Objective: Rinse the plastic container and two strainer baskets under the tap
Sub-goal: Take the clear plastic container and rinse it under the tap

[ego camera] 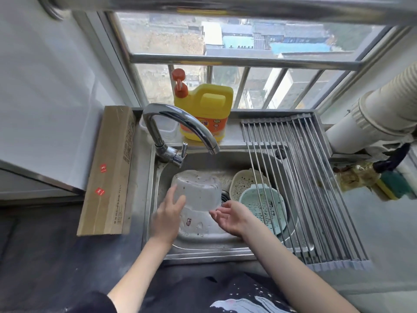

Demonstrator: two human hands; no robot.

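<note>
- One plastic container (pixel 198 190), translucent, lies tilted in the sink (pixel 203 241), below and in front of the tap (pixel 180 125)
- Left hand (pixel 168 219) grips the container's left wall, fingers curled on it
- Right hand (pixel 232 218) is open, fingertips just touching the container's right side, holding nothing
- Two strainer baskets right of the tap: one cream (pixel 244 180), one pale green (pixel 262 205) overlapping in front
- One yellow detergent bottle (pixel 206 109) behind the tap

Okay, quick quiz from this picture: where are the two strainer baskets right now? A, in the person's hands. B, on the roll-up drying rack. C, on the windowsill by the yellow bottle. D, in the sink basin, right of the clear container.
D: the cream strainer basket and the green strainer basket lie in the sink, right of the clear container and partly under the rack's bars.
</note>
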